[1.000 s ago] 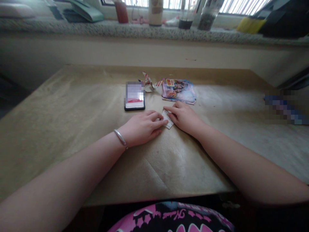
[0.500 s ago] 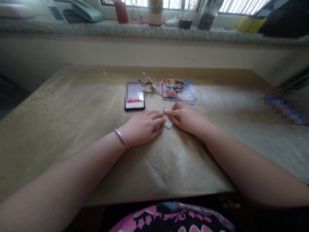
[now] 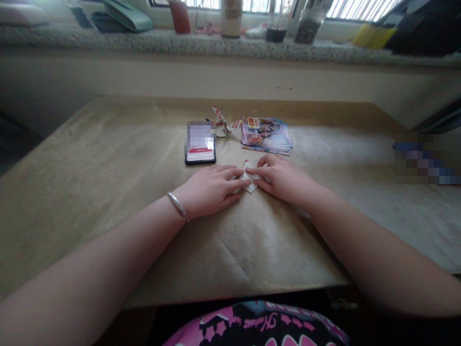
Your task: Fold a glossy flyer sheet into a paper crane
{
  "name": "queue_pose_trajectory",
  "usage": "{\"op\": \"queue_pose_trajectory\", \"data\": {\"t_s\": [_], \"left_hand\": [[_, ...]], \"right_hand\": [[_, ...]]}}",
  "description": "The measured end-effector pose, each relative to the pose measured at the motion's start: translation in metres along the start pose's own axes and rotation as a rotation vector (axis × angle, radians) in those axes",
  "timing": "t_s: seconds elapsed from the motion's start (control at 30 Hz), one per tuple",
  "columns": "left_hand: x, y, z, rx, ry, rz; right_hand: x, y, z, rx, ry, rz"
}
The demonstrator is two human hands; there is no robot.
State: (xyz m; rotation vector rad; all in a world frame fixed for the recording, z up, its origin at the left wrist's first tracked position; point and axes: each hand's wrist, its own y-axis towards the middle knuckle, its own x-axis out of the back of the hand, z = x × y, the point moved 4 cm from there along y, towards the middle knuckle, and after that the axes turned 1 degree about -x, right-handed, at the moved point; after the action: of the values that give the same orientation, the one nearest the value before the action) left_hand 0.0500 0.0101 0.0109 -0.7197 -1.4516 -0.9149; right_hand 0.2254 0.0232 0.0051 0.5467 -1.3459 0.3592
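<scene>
Between my hands on the table lies a small folded white paper (image 3: 249,188) with a bit of red at its pointed top. My left hand (image 3: 215,186), with a silver bangle at the wrist, rests flat, its stretched fingertips on the paper's left side. My right hand (image 3: 280,177) has its index finger and thumb at the paper's right side, with the other fingers curled. The fingertips cover part of the paper. Just beyond are a phone (image 3: 200,144), a folded paper piece with red print (image 3: 224,126) and a stack of colourful printed sheets (image 3: 265,134).
The table (image 3: 126,144) has a yellowish cover. A stone windowsill (image 3: 201,47) behind it bears a red container (image 3: 179,17), several jars and a dark bag (image 3: 428,29). A blurred bluish item (image 3: 428,161) lies at the right edge.
My left fingers have slid slightly right over the paper. The right fingers have shifted a little, and the paper's white top point and sides show more now.
</scene>
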Motion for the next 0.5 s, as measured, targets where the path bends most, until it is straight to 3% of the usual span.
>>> {"op": "queue_pose_trajectory", "data": {"t_s": [0.27, 0.5], "left_hand": [[0.010, -0.003, 0.004, -0.016, -0.003, 0.040], [0.009, -0.004, 0.002, -0.011, 0.007, -0.023]], "right_hand": [[-0.003, 0.002, -0.021, -0.043, 0.217, -0.024], [0.000, 0.002, -0.020, -0.028, 0.240, -0.033]]}}
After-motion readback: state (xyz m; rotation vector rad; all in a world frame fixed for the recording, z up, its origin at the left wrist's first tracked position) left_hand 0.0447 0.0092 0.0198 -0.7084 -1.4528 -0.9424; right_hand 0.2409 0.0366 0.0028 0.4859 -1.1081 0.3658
